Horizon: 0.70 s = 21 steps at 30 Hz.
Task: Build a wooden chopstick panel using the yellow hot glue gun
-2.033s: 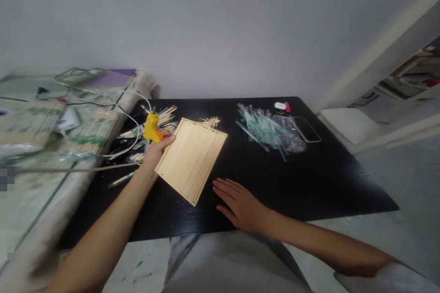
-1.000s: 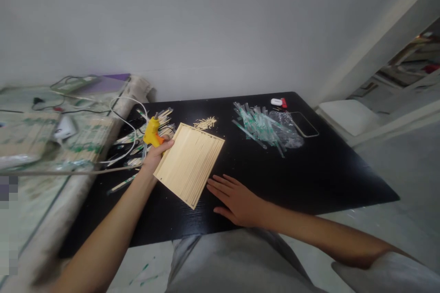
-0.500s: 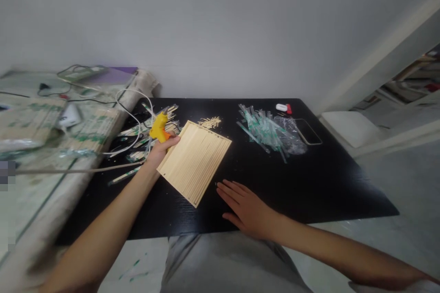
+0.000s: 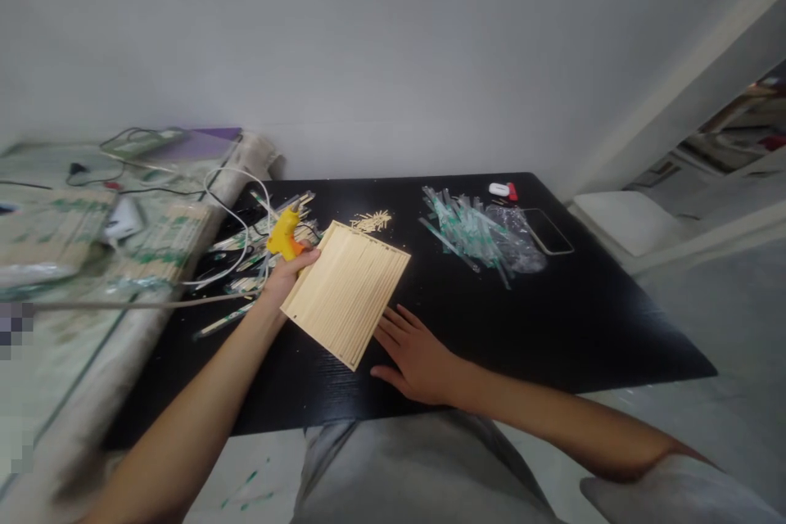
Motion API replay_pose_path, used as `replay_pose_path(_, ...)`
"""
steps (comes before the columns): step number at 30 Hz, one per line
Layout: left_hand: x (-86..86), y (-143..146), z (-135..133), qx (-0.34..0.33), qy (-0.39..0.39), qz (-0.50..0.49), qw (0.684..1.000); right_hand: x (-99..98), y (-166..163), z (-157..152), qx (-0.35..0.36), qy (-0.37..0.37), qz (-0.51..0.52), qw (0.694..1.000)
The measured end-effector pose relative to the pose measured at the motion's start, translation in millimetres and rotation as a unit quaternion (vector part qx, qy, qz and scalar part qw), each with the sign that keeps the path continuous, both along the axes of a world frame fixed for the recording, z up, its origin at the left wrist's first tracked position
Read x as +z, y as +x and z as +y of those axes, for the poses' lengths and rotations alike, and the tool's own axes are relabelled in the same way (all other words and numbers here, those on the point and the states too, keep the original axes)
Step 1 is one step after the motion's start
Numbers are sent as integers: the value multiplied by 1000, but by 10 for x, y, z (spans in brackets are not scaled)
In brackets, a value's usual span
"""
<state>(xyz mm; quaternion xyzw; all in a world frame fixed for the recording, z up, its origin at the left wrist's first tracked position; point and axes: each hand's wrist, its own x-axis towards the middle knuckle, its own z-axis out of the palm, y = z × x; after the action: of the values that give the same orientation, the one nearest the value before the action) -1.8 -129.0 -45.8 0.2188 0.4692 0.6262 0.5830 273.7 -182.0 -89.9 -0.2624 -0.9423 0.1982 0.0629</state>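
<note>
My left hand (image 4: 282, 276) is closed round the handle of a yellow glue gun (image 4: 284, 233), its nozzle pointing up and away. The hand's thumb rests on the near-left edge of a pale panel of wooden sticks (image 4: 347, 292), which lies tilted on the black table (image 4: 553, 319). My right hand (image 4: 415, 355) lies flat and open on the table, fingers spread, fingertips just beside the panel's lower right edge. It holds nothing.
A white cable (image 4: 246, 209) runs from the glue gun over wrapped chopsticks (image 4: 246, 262) at the left. Short stick bits (image 4: 370, 221) lie behind the panel. Green wrappers (image 4: 467, 228), a phone (image 4: 551, 231) and a small white-and-red object (image 4: 502, 190) sit far right.
My right hand has slid left and forward, up to the panel's edge. The glue gun has tilted a little to the right in my left hand; the panel has barely shifted.
</note>
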Motion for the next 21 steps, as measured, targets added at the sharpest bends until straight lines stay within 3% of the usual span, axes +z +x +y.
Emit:
replay_pose_path(8, -18, -66, 26, -4, 25, -6, 1000, 9, 300, -128, 17, -2, 67, 998)
replay_pose_path(12, -35, -133, 39, -12, 43, -17, 999, -40, 332, -30, -34, -1, 180, 983)
replay_pose_path(15, -52, -166, 38, -12, 45, -17, 999, -66, 255, 99, -68, 14, 202, 977)
replay_pose_path(21, -81, -152, 38, -20, 43, -4, 999, -69, 156, 102, 36, 60, 111, 991)
